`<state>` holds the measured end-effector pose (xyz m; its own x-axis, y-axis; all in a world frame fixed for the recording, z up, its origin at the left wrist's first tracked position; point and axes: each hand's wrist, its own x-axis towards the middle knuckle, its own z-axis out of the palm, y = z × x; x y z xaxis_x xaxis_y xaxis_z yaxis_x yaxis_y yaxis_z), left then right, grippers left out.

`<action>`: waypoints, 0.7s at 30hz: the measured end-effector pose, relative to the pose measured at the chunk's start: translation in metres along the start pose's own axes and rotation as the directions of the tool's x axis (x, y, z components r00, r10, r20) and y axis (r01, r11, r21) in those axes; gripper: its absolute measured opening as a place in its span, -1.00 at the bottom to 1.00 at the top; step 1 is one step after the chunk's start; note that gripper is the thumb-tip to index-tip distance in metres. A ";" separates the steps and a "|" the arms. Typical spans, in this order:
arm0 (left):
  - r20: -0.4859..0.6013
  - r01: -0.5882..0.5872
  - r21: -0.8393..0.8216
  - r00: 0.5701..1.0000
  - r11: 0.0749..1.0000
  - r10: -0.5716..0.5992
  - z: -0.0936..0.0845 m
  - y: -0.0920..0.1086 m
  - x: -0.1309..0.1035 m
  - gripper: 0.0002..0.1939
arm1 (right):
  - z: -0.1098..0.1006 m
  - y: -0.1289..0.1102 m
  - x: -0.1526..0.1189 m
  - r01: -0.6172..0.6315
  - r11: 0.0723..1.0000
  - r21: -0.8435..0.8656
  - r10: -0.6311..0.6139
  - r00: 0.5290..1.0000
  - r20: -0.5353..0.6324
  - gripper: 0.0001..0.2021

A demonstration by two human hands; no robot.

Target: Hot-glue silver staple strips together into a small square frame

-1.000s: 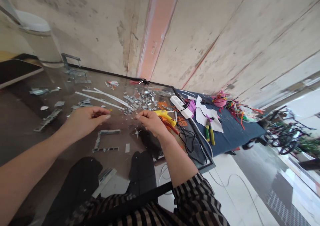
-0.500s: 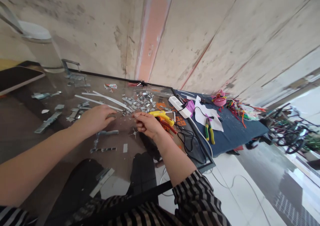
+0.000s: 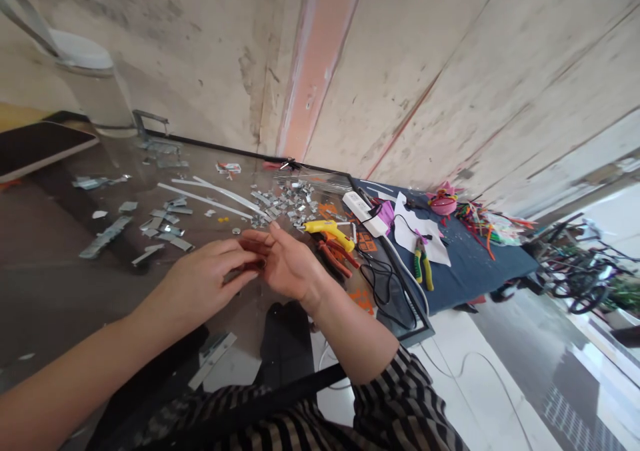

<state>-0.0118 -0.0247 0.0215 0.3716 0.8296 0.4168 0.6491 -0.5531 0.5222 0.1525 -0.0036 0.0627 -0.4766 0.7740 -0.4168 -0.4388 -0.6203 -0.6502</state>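
My left hand (image 3: 207,278) and my right hand (image 3: 290,261) meet over the glass table, fingertips against each other. The left thumb and fingers are pinched at the right palm; whatever lies between them is too small to make out. My right hand is turned palm up with its fingers partly curled, and its hold is unclear. Just beyond the hands lie small silver pieces (image 3: 287,201) in a pile and white glue sticks (image 3: 215,198). Right of my right hand rest a yellow glue gun (image 3: 330,232) and red-handled pliers (image 3: 337,258).
Larger silver strips (image 3: 165,224) lie at the left, near a lidded jar (image 3: 95,91) and a dark tablet-like object (image 3: 40,148). To the right are a white power strip (image 3: 365,212), black cables (image 3: 383,274) and green-yellow pliers (image 3: 423,264). A wall borders the far edge.
My left hand has moved right and nearer, now meeting my right hand, which has turned palm up. The view has shifted slightly, and more silver strips show beyond my left forearm.
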 end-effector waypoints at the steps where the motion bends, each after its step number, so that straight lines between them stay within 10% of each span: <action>1: -0.007 -0.009 0.010 1.000 1.000 0.010 0.002 -0.001 -0.002 -0.62 | 0.002 0.002 -0.001 -0.002 1.000 -0.001 0.002 1.000 0.000 -0.55; 9: -0.036 -0.136 0.117 0.989 0.984 0.141 0.003 -0.005 -0.018 -0.60 | 0.012 0.011 -0.010 -0.005 0.998 -0.064 0.004 1.000 -0.006 -0.68; 21: 0.075 0.002 -0.026 0.997 1.000 0.000 -0.005 -0.012 -0.016 -0.65 | 0.002 0.023 -0.002 0.063 0.987 -0.148 -0.045 0.991 0.124 -0.85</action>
<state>-0.0291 -0.0323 0.0125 0.4207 0.8328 0.3598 0.6320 -0.5536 0.5423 0.1417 -0.0200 0.0495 -0.5472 0.7794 -0.3051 -0.3504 -0.5444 -0.7621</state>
